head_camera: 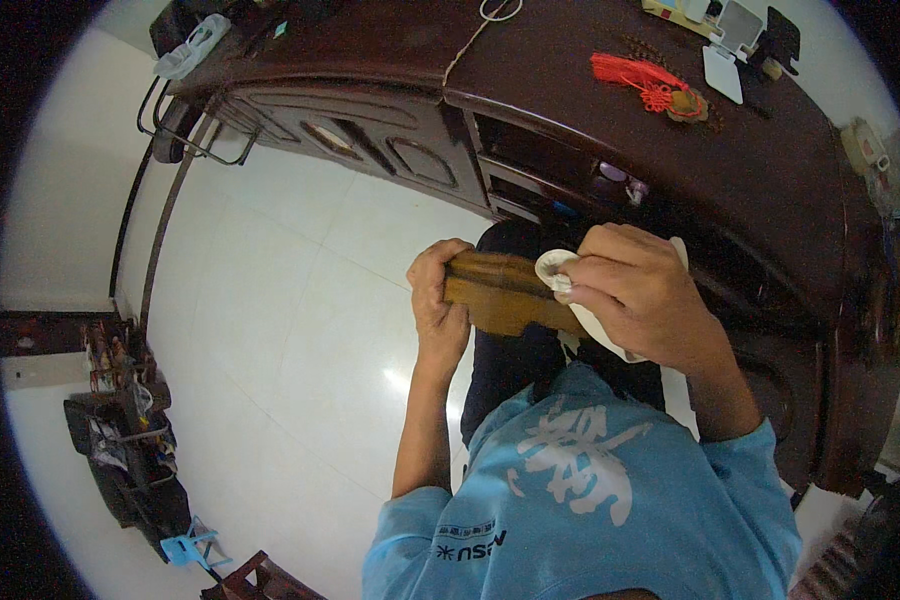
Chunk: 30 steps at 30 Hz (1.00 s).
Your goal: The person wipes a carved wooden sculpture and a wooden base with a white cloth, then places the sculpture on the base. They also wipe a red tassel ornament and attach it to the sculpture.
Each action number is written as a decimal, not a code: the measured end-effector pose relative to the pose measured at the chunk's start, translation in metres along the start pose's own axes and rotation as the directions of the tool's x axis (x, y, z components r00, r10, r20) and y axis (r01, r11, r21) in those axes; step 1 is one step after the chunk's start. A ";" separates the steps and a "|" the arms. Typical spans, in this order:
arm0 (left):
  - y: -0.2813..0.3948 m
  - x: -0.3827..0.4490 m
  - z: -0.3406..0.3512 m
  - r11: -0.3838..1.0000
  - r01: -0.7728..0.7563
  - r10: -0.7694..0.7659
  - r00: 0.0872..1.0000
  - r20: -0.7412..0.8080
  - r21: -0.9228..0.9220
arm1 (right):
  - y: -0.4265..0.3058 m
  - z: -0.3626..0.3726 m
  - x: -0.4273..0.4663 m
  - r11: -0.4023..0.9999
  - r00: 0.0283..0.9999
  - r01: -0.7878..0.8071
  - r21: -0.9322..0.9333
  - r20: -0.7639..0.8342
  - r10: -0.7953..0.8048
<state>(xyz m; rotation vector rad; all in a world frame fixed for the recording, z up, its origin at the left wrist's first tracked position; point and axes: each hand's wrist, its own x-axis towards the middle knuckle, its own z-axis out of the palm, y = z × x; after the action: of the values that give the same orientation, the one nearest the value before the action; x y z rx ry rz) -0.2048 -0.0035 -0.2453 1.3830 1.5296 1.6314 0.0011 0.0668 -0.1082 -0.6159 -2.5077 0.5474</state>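
Note:
Above my lap, my left hand [436, 300] grips the left end of a brown, block-like object [506, 296] with a dark band along its upper part. Its material is hard to make out, though it looks like wood. My right hand [637, 289] pinches a white cloth or wipe [604, 330] at the object's right end. Part of the white piece curls out in front of the thumb and more hangs below the palm. The right end of the brown object is hidden behind this hand and the white piece.
Ahead stands a dark wooden desk [540, 67] with open shelves beneath. On it lie a red tassel ornament [645, 82] and a white folding stand [724, 71]. A plastic bag [195, 46] is at far left. A blue stool [191, 546] and a dark chair [131, 450] stand lower left.

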 end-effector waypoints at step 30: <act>0.003 -0.012 -0.025 0.976 0.181 -0.144 0.955 0.259 -0.121 | -0.026 0.038 0.033 0.974 0.928 0.146 -0.173 0.364 -0.074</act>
<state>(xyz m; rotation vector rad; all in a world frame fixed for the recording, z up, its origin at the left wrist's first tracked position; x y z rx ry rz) -0.2218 -0.0252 -0.2430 1.2923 1.3161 1.3814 -0.0533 0.0529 -0.1139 -0.4745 -2.9462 0.3991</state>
